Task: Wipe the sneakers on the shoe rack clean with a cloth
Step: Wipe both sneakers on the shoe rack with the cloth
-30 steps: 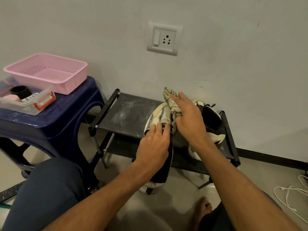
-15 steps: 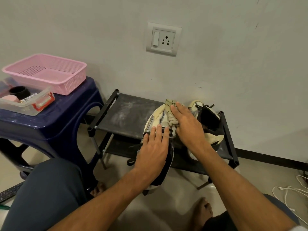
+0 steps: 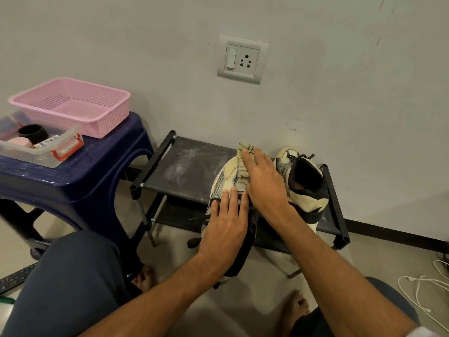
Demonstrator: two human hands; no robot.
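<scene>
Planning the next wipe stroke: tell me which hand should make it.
Right. The right hand presses the cloth on the near sneaker; the left hand lies flat, steadying it.

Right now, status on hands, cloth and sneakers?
Left hand flat on near sneaker. Right hand presses cloth onto its toe. Second sneaker alongside on shoe rack. Nothing in the way.

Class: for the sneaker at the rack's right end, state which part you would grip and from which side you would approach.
Grip the right-hand sneaker by its heel collar, coming from above on the near side: its mouth gapes upward, with the heel toward the camera and the toe away.
</scene>
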